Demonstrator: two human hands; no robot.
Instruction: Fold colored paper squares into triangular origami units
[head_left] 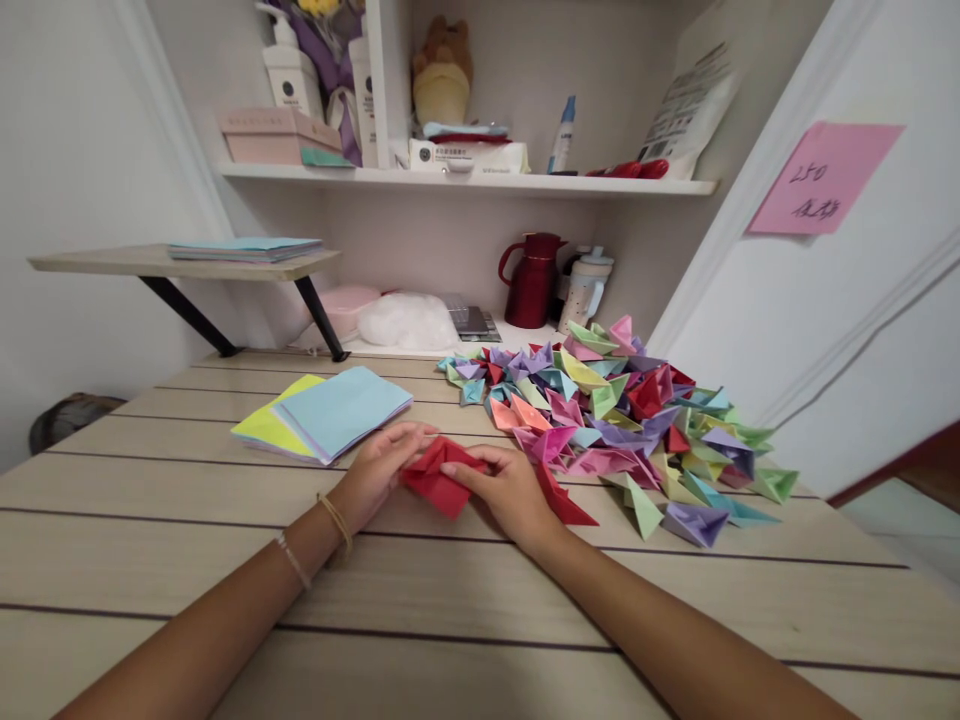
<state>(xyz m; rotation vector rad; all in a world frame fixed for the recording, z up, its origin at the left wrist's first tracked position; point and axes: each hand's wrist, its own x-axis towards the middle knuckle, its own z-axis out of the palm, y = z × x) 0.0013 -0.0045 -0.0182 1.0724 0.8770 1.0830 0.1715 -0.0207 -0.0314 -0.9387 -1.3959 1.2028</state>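
Between both hands, around mid-view, sits a piece of folded red paper (442, 480), held just over the table. The right hand (517, 495) has it pinched, thumb flat on top and the other fingers tucked behind. The left hand (379, 475) is at the paper's left edge with its fingers close together, but I can't tell if they're actually gripping.

Just past the right wrist is a pointy red boat (566, 500), then a big messy pile of paper boats (600, 410) in all kinds of colours. Left of the hands there's a stack of paper sheets (345, 410), blue on top, yellow poking out.

It's all on a pale plank table (375, 640) with dark seams, pushed up to white shelving (465, 182). A small raised stand (112, 262) takes up the back left. Best elbow room is the bare planking between the forearms and off to the left; the boats crowd the right, some near the table's edge.

Both forearms get cut off at the bottom. The paper's underside is hidden, the pink note (829, 178) reads "250" plus a scrawl I can't make out, and the dark thing (71, 420) past the left edge is anyone's guess.
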